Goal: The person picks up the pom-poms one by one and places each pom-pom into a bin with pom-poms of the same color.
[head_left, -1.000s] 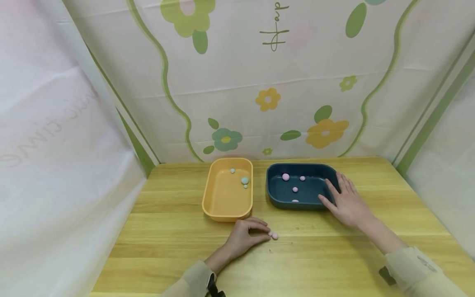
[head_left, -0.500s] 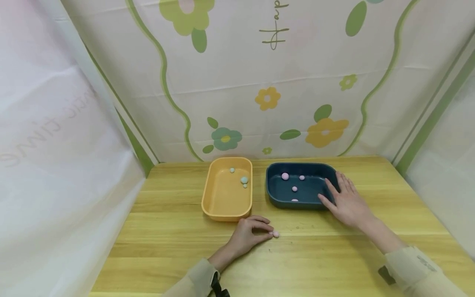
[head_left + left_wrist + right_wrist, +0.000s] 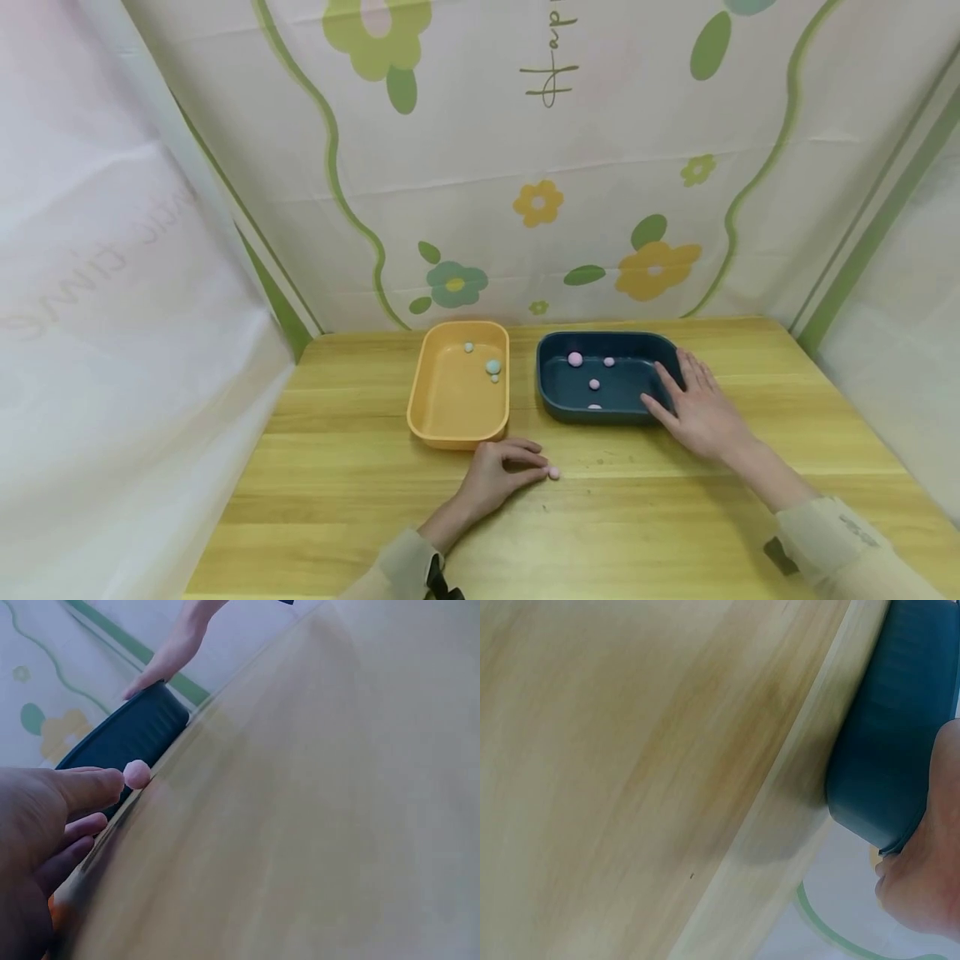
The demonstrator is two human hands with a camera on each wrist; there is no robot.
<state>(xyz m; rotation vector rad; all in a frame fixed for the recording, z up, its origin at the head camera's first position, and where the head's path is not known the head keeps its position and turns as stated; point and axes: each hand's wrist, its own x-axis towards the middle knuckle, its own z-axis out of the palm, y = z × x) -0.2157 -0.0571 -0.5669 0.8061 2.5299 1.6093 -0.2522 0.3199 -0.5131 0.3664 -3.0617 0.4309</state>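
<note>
In the head view my left hand [image 3: 491, 479] is low over the table, thumb and index finger pinched together. A pink ball [image 3: 553, 472] shows right at their tips. The left wrist view has this ball [image 3: 137, 774] just beyond a fingertip. My right hand [image 3: 708, 414] rests on the right end of a dark blue tray [image 3: 607, 414], fingers spread and fairly straight, with some reaching over the inside. In the right wrist view, part of that hand [image 3: 922, 862] lies at the tray's rim. Several pink balls [image 3: 575, 359] lie in the blue tray.
Left of the blue tray stands a yellow tray [image 3: 450, 400] holding several pale green balls [image 3: 492, 367]. Both trays sit near the back edge of the wooden table [image 3: 637, 533]. A white flowered cloth [image 3: 450, 192] hangs behind, with more cloth at the sides.
My left hand has shifted slightly right. A smaller pink ball seen between its fingertips beside the larger one is now hidden. The right hand and the trays keep their places.
</note>
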